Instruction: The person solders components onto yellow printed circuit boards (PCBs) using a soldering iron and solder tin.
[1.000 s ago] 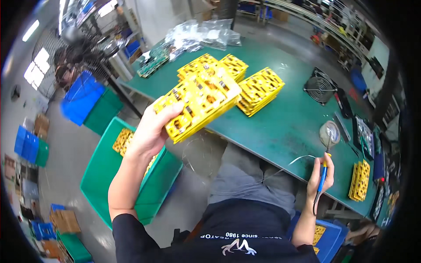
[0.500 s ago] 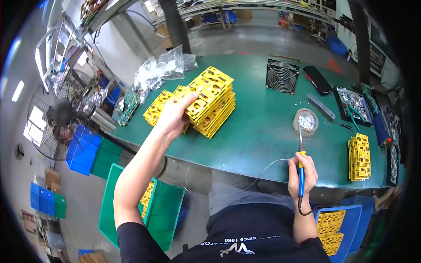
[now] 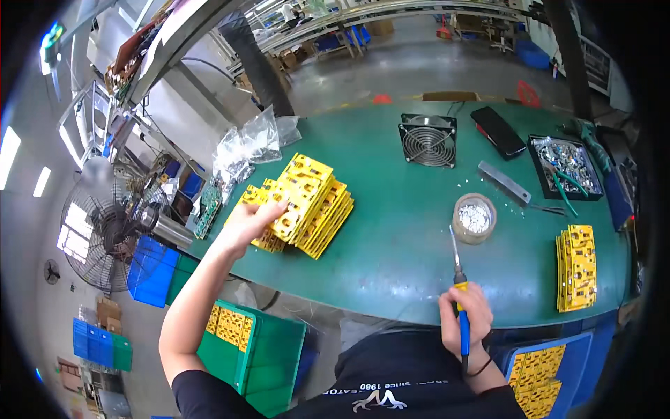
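Observation:
My left hand (image 3: 252,225) grips the edge of several yellow circuit boards (image 3: 305,187), thumb on top and the other fingers hidden. These boards sit tilted over a stack of like boards (image 3: 326,230) on the left of the bench. My right hand (image 3: 469,313) is closed round a soldering iron (image 3: 461,285) with a blue and yellow handle. The iron's bare metal tip points away from me, just left of a small round pot (image 3: 458,222) holding whitish bits, and looks apart from it.
On the green bench (image 3: 391,251) stand a square fan (image 3: 428,141), a dark phone-like slab (image 3: 498,132), a metal strip (image 3: 504,183), a parts tray (image 3: 558,157) with green-handled pliers, and another yellow board stack (image 3: 576,269). Plastic bags (image 3: 259,140) lie far left. Bins (image 3: 276,356) flank me below.
The soldering iron's tip has left the pot and now lies to its left. My left hand and its boards appear lower and further left; the whole view has also shifted.

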Demonstrator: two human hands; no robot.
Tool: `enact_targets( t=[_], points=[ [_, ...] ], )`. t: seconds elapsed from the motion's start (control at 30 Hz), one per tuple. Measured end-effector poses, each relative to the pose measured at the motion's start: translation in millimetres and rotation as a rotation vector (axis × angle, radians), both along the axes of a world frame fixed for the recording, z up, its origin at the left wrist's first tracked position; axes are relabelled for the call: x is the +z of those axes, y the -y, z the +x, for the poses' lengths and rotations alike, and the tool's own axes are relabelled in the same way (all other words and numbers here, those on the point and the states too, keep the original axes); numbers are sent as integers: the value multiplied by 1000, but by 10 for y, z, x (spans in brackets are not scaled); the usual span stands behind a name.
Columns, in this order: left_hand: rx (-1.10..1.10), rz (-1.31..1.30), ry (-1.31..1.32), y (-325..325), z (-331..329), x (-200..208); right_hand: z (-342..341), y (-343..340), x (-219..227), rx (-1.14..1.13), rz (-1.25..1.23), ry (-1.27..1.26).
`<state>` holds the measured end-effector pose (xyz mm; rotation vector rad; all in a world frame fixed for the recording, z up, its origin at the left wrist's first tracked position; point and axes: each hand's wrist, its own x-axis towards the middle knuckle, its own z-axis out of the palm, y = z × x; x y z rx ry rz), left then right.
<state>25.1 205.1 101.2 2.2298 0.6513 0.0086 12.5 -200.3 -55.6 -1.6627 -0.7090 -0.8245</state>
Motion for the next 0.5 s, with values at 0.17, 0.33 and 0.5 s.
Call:
enact_targets(
  t=[0.17, 0.33, 0.5],
  points=[
    [-70, 259, 209, -3, -24, -81, 50, 39, 7, 115, 36, -72],
    [-214, 805, 361, 373, 6, 92, 57, 41, -12, 82, 59, -63],
    [-342, 994, 305, 509, -10, 91, 46, 55, -25, 101, 53, -87]
  ],
)
